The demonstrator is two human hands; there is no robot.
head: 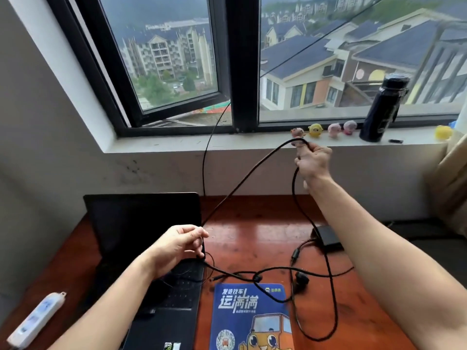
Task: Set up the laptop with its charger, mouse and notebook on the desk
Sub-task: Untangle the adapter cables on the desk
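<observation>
The black laptop (141, 223) sits open on the left side of the red-brown table (252, 223). Its screen is dark.

The left hand (182, 245) is low, just by the right edge of the laptop. Its fingers and thumb pinch a black cable (293, 185). The right hand (314, 161) is held up high in front of the window sill (202, 142). Its fingers curl round the same cable and hold a loop of it in the air. The cable runs tight from one hand up to the other.

The rest of the cable lies in loose loops on the table. Some of it lies across the top of a blue mouse pad (250, 317) with a cartoon truck on it. The black charger box (328, 237) lies flat on the table, behind the right arm. The cable goes to it.

A white power strip (35, 322) lies on the near left corner of the table.

On the window sill stand a dark bottle (381, 109) and a row of little toys (316, 130).
</observation>
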